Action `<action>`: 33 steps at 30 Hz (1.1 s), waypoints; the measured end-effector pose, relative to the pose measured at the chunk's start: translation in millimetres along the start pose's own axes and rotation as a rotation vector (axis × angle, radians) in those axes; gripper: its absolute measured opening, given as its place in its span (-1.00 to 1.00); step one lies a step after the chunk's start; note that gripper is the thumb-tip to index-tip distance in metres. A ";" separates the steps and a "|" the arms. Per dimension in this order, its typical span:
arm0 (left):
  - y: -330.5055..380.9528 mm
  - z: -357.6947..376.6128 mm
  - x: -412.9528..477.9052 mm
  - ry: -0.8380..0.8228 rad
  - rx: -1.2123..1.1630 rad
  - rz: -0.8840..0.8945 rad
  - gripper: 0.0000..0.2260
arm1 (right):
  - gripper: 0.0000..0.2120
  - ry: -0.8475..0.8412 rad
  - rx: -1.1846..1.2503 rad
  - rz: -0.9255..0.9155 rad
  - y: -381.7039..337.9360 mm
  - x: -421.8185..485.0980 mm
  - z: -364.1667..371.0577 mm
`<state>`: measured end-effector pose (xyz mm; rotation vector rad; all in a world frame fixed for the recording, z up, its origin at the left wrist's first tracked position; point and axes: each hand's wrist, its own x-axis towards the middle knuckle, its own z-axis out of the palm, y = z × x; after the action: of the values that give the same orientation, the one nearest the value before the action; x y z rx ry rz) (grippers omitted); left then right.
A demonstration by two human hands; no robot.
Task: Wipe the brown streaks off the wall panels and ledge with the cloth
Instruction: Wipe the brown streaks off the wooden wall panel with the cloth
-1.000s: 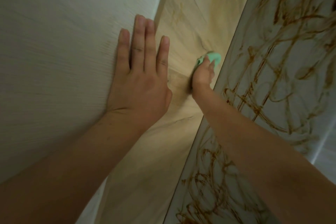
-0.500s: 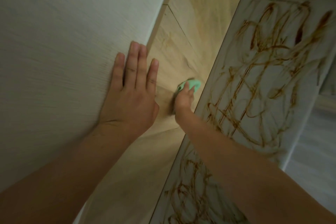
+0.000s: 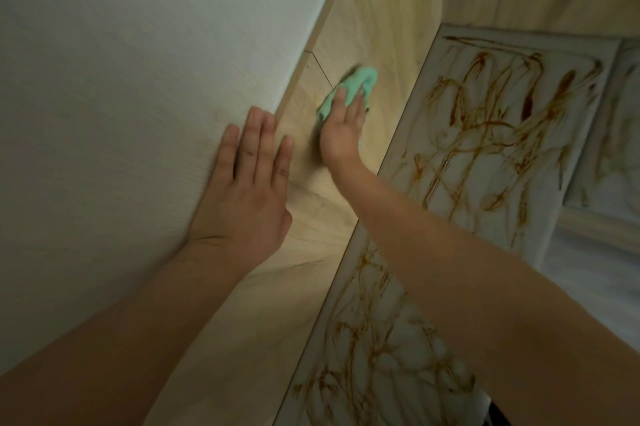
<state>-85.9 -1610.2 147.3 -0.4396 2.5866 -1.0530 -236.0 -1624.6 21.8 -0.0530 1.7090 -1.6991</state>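
Two hands are at work. My left hand [image 3: 242, 197] lies flat, fingers together, braced on the white panel [image 3: 138, 79]. My right hand [image 3: 341, 135] presses the green cloth [image 3: 349, 88] with straight fingers against the wooden wall panel [image 3: 391, 45], right by its seam. The risks, as I judge them: the bunched cloth could smear brown back onto the wood, and my right forearm, hanging over the ledge [image 3: 540, 204], could drag through the brown streaks [image 3: 460, 145]. I count one cloth, two hands and two streaked pale surfaces.
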 end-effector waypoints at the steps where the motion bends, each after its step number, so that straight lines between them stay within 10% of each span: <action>1: 0.0 -0.1 -0.6 0.003 0.003 -0.002 -0.24 | -0.38 -0.040 -0.041 -0.100 3.3 -27.9 1.7; 5: -1.1 0.3 -1.8 0.000 0.010 -0.006 -0.23 | -0.40 -0.133 -0.099 -0.426 -13.0 -33.7 -6.7; 15: -2.9 6.8 -3.7 -0.010 0.075 0.033 -0.23 | -0.49 -0.258 0.566 0.312 -52.4 -40.4 -68.5; 23: -6.4 -9.5 -14.3 -0.057 -0.043 -0.013 -0.19 | -0.50 -0.316 0.517 0.408 -68.6 -124.3 -157.8; 33: 22.8 -127.0 -13.2 -0.016 -1.556 -0.009 -0.56 | -0.31 -0.392 0.372 0.373 -115.4 -166.6 -175.7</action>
<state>-128.0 -1511.1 219.7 -0.7047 2.8121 1.1636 -251.2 -1406.3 176.9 0.0944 1.0277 -1.5705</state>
